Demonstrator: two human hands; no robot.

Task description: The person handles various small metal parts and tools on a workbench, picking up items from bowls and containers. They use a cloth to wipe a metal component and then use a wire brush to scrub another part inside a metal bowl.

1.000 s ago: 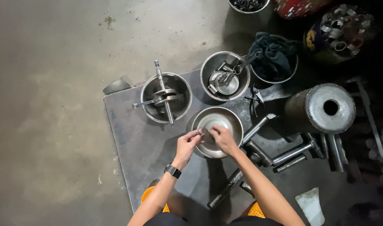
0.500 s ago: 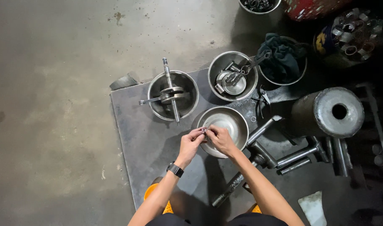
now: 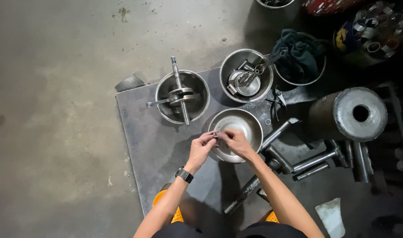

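Single view, head-worn camera, looking almost straight down from above person. Forearms enter from bottom edge, left hand [image 3: 200, 149] and right hand [image 3: 236, 143] near frame centre. Moderate height: whole metal floor plate [image 3: 144, 145], bowls, surrounding concrete floor [image 3: 56, 110] fit in. No second view.

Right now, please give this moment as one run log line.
left hand: pinches small metal part | right hand: pinches same part | over: steel bowl | beside: bowl with crankshaft
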